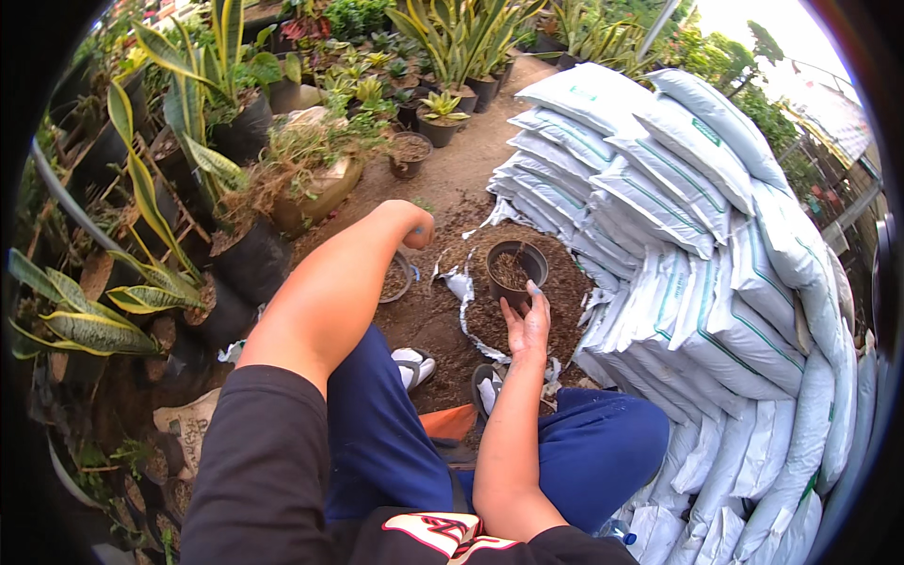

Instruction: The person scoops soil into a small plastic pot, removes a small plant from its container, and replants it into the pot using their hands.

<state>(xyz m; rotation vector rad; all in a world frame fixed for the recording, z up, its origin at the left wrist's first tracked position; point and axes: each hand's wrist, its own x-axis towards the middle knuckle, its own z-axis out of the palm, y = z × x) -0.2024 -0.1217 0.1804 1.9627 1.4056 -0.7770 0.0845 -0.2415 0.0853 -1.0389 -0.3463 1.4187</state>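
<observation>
My right hand [529,327] grips a small dark plastic plant pot [508,292], with a fingertip up by its rim. Brown soil and what look like thin dry stems fill the pot, which tilts toward me over a torn white sack of dark soil [562,299]. My left hand [419,231] is bent downward at the wrist, left of that soil; its fingers are mostly hidden, so their grip does not show. Just below it, partly behind my left forearm, stands another round pot [395,281] holding soil.
Stacked white sacks [697,292] rise along the right side. Potted snake plants [99,315] crowd the left. A small soil-filled pot [409,155] and a potted yellow-green plant [441,118] stand ahead on the dirt path. My sandalled feet [411,367] are close below the soil.
</observation>
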